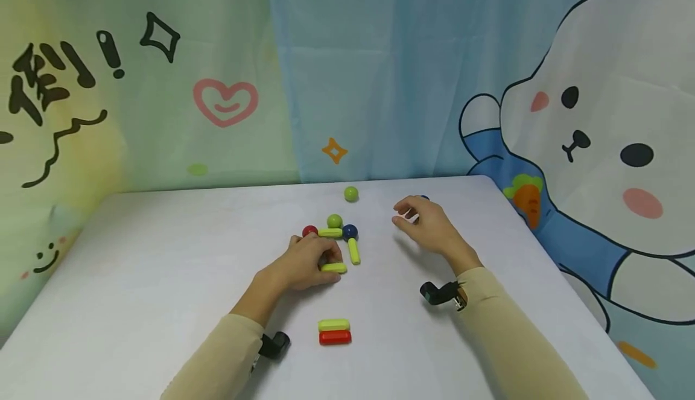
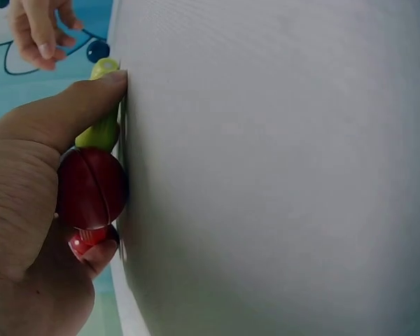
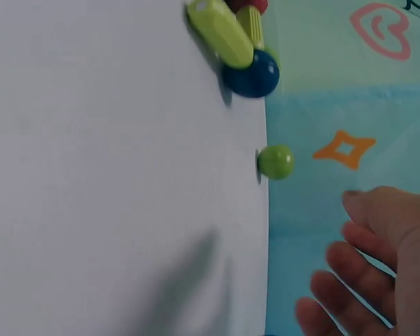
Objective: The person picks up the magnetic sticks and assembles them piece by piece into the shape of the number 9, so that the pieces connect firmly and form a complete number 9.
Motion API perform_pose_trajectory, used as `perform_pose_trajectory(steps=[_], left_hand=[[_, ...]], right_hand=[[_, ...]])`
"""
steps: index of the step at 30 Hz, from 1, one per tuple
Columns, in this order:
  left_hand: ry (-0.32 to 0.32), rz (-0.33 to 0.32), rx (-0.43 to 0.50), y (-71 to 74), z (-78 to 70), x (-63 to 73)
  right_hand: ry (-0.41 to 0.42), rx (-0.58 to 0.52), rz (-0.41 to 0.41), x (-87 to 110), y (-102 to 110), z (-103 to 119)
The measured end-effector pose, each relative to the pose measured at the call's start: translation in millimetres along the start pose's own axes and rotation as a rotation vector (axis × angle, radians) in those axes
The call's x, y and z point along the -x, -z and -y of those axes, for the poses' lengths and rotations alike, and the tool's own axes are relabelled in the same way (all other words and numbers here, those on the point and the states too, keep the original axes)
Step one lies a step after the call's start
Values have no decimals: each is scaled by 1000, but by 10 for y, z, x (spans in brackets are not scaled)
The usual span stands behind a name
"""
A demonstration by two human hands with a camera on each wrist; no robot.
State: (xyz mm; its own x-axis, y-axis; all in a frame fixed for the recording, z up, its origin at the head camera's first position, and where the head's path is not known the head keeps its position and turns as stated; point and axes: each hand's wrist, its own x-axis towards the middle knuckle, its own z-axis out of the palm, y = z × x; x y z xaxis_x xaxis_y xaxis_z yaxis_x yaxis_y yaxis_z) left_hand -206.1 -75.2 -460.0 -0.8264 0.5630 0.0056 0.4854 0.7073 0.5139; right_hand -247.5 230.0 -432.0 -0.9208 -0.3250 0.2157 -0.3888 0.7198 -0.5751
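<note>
My left hand [image 1: 306, 262] holds a red ball [image 2: 91, 187] with a yellow-green rod [image 1: 333, 268] sticking out of it, the thumb along the rod; a red piece [image 2: 91, 238] shows beyond the ball. The palm hides the ball from the head view. Just past these fingers, another yellow-green rod [image 1: 330, 233] runs from a second red ball [image 1: 309, 230] to a dark blue ball [image 1: 350, 231]. One more yellow-green rod [image 1: 354, 251] extends from that blue ball towards me. Above the table at right, my right hand [image 1: 429, 226] is empty, its fingers loosely bent and apart.
A green ball [image 1: 334, 221] sits close behind the joined pieces, and another green ball [image 1: 351, 193] lies near the far edge. Another blue ball [image 1: 425, 197] is partly covered by the right hand. Nearer me, a loose yellow-green rod [image 1: 333, 325] lies beside a red rod [image 1: 335, 337].
</note>
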Motion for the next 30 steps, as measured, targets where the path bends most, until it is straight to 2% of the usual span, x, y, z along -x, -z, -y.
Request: perform_pose_trajectory(steps=[4, 9, 12, 19, 25, 30], left_hand=[[3, -6, 8, -5, 13, 11], [18, -23, -18, -3, 53, 51], [9, -23, -18, 1, 62, 62], [-40, -13, -52, -26, 63, 12], [-35, -2, -61, -12, 26, -5], [-14, 1, -63, -6, 28, 28]], right_hand=[[-24, -6, -71, -30, 27, -78], [-65, -71, -105, -91, 12, -142], [-104, -67, -106, -104, 3, -185], [-207, -8, -42, -59, 57, -259], [-240, 21, 5, -55, 82, -330], [-251, 38, 73, -112, 14, -405]])
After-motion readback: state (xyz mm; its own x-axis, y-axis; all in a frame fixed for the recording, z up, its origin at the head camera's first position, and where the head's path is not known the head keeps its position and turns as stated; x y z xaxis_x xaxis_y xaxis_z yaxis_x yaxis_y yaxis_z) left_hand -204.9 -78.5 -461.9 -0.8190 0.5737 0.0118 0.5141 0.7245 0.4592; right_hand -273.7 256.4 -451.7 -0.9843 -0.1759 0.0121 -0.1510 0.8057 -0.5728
